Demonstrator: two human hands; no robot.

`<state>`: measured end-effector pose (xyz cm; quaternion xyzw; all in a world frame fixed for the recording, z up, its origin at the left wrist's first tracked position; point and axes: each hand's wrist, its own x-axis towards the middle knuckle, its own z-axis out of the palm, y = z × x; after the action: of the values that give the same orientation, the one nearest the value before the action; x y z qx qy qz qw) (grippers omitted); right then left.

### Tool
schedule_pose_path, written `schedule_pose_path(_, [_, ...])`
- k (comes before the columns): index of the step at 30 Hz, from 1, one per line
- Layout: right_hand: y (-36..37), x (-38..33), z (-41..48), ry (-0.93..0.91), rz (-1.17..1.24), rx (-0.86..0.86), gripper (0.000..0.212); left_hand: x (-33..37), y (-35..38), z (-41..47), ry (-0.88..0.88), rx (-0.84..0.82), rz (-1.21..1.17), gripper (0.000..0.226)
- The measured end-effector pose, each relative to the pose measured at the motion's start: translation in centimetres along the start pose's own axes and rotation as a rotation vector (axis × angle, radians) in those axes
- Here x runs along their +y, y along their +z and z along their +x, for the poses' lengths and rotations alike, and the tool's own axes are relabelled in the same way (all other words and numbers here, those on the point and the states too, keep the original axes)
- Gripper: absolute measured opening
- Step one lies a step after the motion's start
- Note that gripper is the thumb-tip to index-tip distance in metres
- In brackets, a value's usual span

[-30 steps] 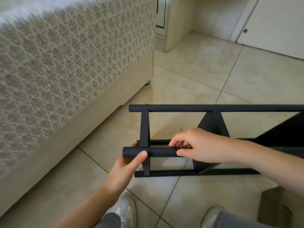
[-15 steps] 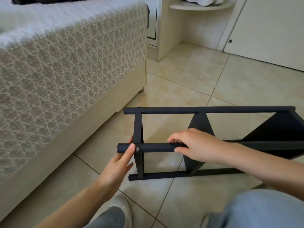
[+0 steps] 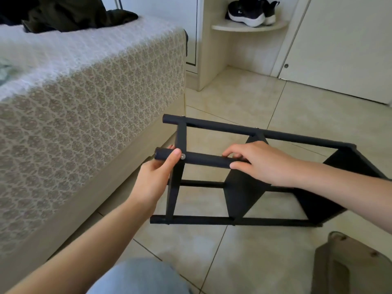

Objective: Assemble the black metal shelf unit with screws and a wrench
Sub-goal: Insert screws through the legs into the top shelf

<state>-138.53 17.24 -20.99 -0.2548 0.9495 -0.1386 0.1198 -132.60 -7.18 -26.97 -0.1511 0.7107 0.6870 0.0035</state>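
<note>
Black shelf unit [image 3: 239, 187]; beige lattice-patterned bedspread [image 3: 84, 115].

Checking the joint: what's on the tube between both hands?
Head view: a silver screw by the left hand, then bare black tube up to the right hand.

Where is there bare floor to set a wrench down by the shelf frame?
Bare tiles lie between the shelf frame and the cupboard doors, and between its near rail, the knee and the brown object. Crowded: the gap between bed and frame, where the left hand grips.
</note>
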Motion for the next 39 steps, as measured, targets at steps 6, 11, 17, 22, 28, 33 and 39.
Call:
schedule_pose_path(6, [-3.9,0.6,-0.4,0.072,0.118,0.111,0.029,6.0,1.3,1.6,0.127,0.039,0.085,0.032])
schedule_pose_path(11, [-6.3,0.7,-1.2,0.069,0.196,0.215,0.034,11.2,1.9,2.3,0.247,0.003,0.169,0.034])
schedule_pose_path(17, [-8.5,0.7,-2.5,0.05,0.277,0.292,0.035,16.4,3.6,1.6,0.351,-0.014,0.194,0.028])
schedule_pose_path(22, [-9.5,0.7,-4.2,0.045,0.363,0.359,0.037,20.2,5.4,-0.5,0.44,-0.012,0.253,0.024])
schedule_pose_path(28, [-9.6,0.9,-7.1,0.055,0.502,0.426,0.034,23.7,8.5,-3.3,0.545,0.019,0.322,0.033])
schedule_pose_path(33, [-8.4,1.5,-9.6,0.081,0.668,0.484,0.032,24.3,11.1,-4.6,0.678,-0.003,0.542,0.038])
schedule_pose_path(39, [-7.7,3.3,-11.6,0.126,0.764,0.532,0.03,21.2,11.9,-5.7,0.896,-0.068,0.828,0.045])
